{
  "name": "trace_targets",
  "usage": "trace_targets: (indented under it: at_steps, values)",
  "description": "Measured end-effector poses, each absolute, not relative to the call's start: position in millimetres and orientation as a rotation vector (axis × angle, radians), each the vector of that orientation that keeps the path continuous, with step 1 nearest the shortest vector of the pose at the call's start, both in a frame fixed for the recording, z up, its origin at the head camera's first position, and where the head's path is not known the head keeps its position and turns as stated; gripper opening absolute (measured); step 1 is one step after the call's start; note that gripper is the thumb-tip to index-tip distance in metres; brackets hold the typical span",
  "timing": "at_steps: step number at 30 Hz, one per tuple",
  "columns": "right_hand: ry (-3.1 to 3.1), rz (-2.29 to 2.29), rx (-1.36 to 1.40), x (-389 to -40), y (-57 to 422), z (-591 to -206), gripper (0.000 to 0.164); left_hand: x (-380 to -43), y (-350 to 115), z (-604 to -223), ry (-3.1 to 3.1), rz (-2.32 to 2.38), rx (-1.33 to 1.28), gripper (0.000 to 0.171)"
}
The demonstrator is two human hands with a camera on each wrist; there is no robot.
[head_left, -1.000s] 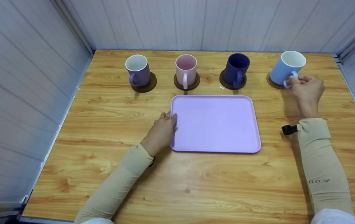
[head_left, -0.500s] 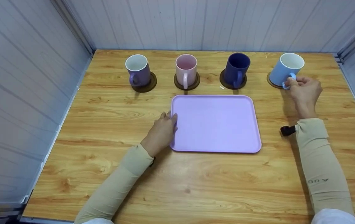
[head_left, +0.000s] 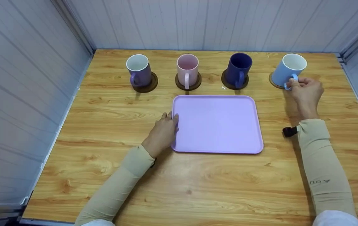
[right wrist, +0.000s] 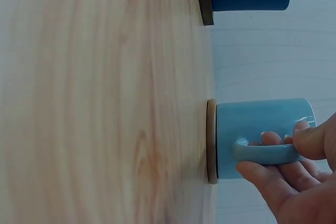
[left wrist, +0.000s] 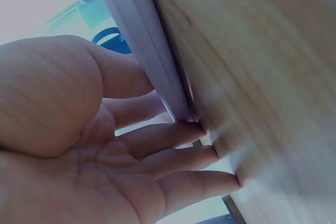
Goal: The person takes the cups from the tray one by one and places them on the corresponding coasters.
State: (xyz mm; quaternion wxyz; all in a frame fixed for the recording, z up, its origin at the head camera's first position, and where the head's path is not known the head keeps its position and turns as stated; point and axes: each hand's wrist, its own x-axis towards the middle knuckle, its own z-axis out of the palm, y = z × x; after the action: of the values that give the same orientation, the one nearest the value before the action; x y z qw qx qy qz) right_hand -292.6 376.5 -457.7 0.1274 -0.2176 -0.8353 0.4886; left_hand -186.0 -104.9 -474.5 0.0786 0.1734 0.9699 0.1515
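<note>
In the head view, my right hand (head_left: 307, 94) pinches the handle of a light blue mug (head_left: 281, 72) at the far right. The mug stands upright on a round brown coaster (right wrist: 211, 141), its base against it in the right wrist view. My left hand (head_left: 161, 133) rests at the left edge of a lilac tray (head_left: 218, 125). Its thumb and one finger reach over the rim. In the left wrist view the other fingers (left wrist: 194, 184) are fairly straight, tips on the table outside the rim. The tray lies flat with nothing on it.
Along the back of the wooden table (head_left: 213, 185) stand a purple mug (head_left: 143, 75), a pink mug (head_left: 191, 73) and a dark blue mug (head_left: 234, 70), each on a brown coaster. Pale panels (head_left: 204, 25) wall the table at the back and sides.
The light blue mug and my right hand have shifted slightly left and settled, the mug sitting squarer over its coaster. My left hand and the tray stay in place.
</note>
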Motion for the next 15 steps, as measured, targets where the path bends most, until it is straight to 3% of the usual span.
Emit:
trace_targets:
  at_steps: [15]
  values:
    - [-2.474, 1.345, -0.638, -292.2, 376.8, -459.4, 0.036, -186.8, -104.7, -474.0, 2.875, 0.466, 0.497, 0.048]
